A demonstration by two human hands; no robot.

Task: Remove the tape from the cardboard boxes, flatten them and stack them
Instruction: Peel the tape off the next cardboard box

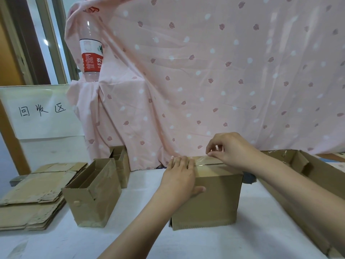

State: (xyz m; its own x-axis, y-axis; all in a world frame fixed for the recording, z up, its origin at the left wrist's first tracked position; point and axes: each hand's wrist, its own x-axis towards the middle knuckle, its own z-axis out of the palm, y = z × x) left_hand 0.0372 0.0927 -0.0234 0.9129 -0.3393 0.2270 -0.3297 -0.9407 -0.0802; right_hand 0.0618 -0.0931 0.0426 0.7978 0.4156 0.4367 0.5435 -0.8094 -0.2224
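My left hand [180, 171] pressed flat on the box [207, 199]; my right hand [228, 150] pinched the tape [203, 159], which might tear if jerked.

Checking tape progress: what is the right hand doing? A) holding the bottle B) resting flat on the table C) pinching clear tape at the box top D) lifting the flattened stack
C: the right hand pinches the clear tape on top of the box, which the left hand steadies.
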